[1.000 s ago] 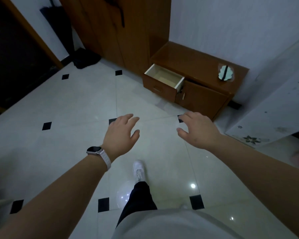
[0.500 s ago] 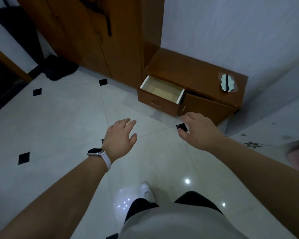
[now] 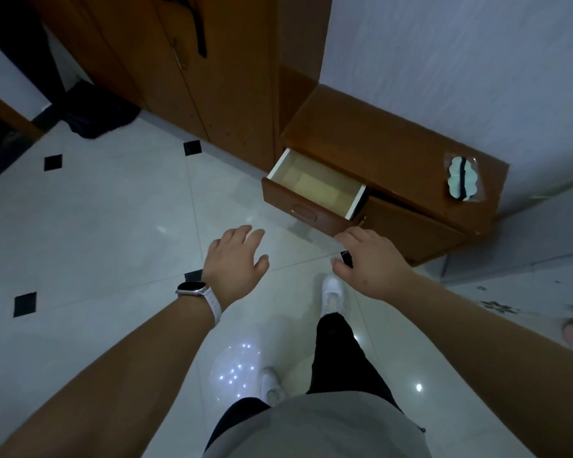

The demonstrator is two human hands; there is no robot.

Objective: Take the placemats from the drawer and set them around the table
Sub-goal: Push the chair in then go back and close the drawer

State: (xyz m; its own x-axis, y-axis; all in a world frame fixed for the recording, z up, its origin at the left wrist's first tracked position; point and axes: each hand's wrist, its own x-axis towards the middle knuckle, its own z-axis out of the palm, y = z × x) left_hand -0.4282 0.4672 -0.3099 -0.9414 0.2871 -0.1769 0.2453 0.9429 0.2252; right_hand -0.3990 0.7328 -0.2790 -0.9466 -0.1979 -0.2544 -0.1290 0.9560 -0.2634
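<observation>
An open wooden drawer [image 3: 311, 211] juts out of a low brown cabinet [image 3: 391, 150] ahead of me. Its pale inside holds a flat beige layer [image 3: 315, 185]; whether that is a placemat I cannot tell. My left hand [image 3: 235, 262], with a watch on the wrist, hovers open over the floor just short of the drawer. Beside it, my right hand [image 3: 368, 262] is also open with spread fingers, below the drawer's right corner. Neither hand holds anything.
A tall wooden wardrobe [image 3: 179, 61] stands left of the cabinet. A small pale object with a dark stripe [image 3: 462, 176] lies on the cabinet top. White floor tiles with black diamonds [image 3: 80, 242] spread to the left. A floral-patterned white surface [image 3: 510, 299] is at right.
I have walked closer to the drawer, which now looks larger and nearer. Both hands stay raised and open in front of me; my right foot has stepped forward.
</observation>
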